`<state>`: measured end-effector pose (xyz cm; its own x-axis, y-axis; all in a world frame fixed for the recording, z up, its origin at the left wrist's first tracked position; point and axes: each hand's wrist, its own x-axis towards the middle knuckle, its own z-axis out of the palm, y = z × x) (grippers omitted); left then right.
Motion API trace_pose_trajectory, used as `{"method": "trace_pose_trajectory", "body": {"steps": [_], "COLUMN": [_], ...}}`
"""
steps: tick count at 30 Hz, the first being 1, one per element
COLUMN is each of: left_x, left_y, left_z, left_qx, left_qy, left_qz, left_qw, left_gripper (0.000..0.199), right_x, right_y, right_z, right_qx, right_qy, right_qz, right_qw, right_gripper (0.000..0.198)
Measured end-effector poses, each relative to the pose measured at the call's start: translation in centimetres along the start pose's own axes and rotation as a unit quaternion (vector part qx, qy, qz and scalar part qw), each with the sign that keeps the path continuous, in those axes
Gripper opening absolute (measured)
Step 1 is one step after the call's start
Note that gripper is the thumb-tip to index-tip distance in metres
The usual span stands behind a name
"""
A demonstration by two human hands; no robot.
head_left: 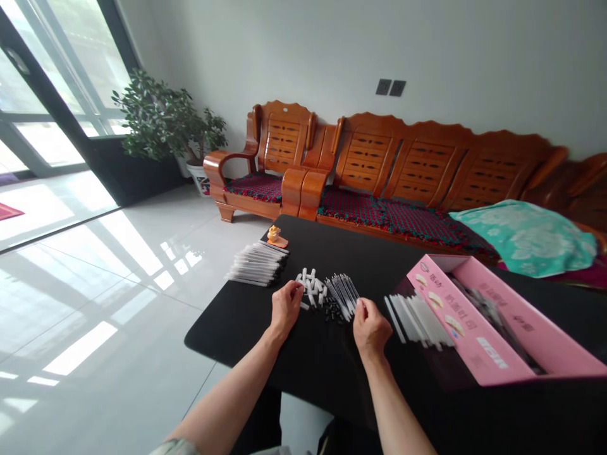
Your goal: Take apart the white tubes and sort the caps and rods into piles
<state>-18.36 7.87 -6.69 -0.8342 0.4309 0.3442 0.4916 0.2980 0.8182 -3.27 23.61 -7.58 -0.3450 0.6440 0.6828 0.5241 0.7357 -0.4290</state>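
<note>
My left hand [285,308] is closed in a pinch at the left edge of a heap of short white plastic pieces [310,285]; whatever its fingertips hold is too small to make out. At the right side of a bundle of thin pen refills [342,293], my right hand [370,325] pinches the near end of a refill. Small black plugs [334,309] lie scattered between the hands. Right of my right hand rests a row of white pen barrels [418,321]. Assembled-looking white pens with dark ends [257,263] are stacked on the left.
A pink box [467,322] with dark contents stands on the black table [317,373] at the right. A small orange-yellow figurine [275,236] sits at the far left edge. Behind are a wooden sofa [422,164], a teal cloth [526,237] and a potted plant [165,120].
</note>
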Motion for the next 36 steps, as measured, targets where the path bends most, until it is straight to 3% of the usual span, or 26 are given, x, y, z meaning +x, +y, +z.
{"method": "trace_pose_trajectory", "body": {"steps": [3,7,12,19,25,31,36], "left_x": [0.1,0.7,1.5,2.8,4.2,2.1,0.3], "left_y": [-0.2,-1.1,-2.7,-2.7,-3.2,-3.6,-3.5], "left_z": [-0.5,-1.7,-2.9,-3.0,-4.5,-5.2,-4.7], "left_qx": [-0.006,-0.006,0.097,0.219,0.306,0.315,0.302], "left_qy": [0.033,0.135,0.223,0.171,0.088,0.019,0.004], "left_qz": [0.019,0.031,0.025,0.064,0.041,0.004,-0.015], "left_qw": [0.999,0.99,0.97,0.959,0.947,0.949,0.953], "left_gripper": [0.02,0.019,0.032,0.042,0.042,0.056,0.06], "right_x": [-0.8,-0.8,-0.9,-1.0,-0.9,-0.9,-1.0], "right_y": [0.2,1.1,1.1,1.2,1.2,1.1,1.1], "right_z": [0.6,0.7,0.6,0.8,0.9,0.7,0.7], "right_qx": [-0.001,-0.012,-0.019,-0.018,-0.012,-0.01,-0.007], "right_qy": [0.007,0.005,-0.003,0.0,-0.002,-0.019,-0.025], "right_qz": [-0.019,-0.008,0.004,0.001,-0.001,0.008,0.011], "right_qw": [1.0,1.0,1.0,1.0,1.0,1.0,1.0], "right_gripper": [0.037,0.037,0.039,0.037,0.037,0.039,0.038]}}
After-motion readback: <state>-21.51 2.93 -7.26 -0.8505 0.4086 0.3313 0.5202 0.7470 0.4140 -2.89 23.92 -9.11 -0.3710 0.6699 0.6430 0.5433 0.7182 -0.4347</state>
